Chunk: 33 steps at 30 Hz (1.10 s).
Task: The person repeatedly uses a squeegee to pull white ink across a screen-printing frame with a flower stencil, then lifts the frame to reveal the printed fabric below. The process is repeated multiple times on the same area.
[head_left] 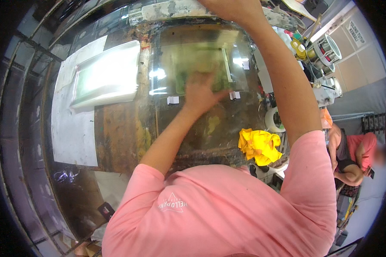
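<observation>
My left hand point(199, 93) reaches over a translucent greenish sheet point(201, 55) on the glass-like work surface point(176, 128). Its thumb stretches out to the right; its fingers are partly smeared by motion, but look spread and flat. A narrow pale strip point(226, 64) lies along the sheet's right side. Small white tabs point(173, 100) sit around the sheet, one close to my left thumb. My right arm extends far forward, and my right hand point(233, 7) is cut off by the upper edge, so its fingers are hidden. A long, paint-stained pale bar point(171, 10) lies near it.
A stack of shiny clear sheets point(107, 75) rests on white paper point(75, 137) at left. At right are a crumpled yellow cloth point(259, 146), a tape roll point(273, 120), metal cans point(326, 49) and a yellow container point(299, 48). A person point(360, 152) sits far right. Metal bars point(23, 128) line the left.
</observation>
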Each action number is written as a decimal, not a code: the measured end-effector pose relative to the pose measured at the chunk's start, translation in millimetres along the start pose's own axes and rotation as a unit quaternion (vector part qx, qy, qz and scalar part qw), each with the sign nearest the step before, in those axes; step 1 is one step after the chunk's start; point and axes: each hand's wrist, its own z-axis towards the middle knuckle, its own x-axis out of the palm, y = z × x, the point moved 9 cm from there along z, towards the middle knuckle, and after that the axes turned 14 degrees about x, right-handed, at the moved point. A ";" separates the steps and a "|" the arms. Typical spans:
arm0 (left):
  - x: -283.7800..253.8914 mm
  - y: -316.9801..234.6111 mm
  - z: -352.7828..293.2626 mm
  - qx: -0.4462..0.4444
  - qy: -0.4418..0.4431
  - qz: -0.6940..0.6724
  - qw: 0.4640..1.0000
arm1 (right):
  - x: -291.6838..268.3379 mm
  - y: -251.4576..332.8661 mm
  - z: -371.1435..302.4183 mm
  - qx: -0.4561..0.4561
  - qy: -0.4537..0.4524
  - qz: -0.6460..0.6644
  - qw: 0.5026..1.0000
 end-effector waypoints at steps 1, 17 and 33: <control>-24.7 34.5 -1.1 -0.127 -0.061 -0.127 0.982 | 0.2 -2.1 -5.2 0.007 -0.007 0.003 1.000; -55.2 99.6 -127.7 -0.247 0.021 0.072 0.966 | 115.4 -40.0 -249.4 0.071 0.415 0.068 0.905; -58.4 101.9 -125.5 -0.199 -0.033 0.034 0.979 | 278.7 -124.1 -84.5 -0.002 0.312 -0.047 0.949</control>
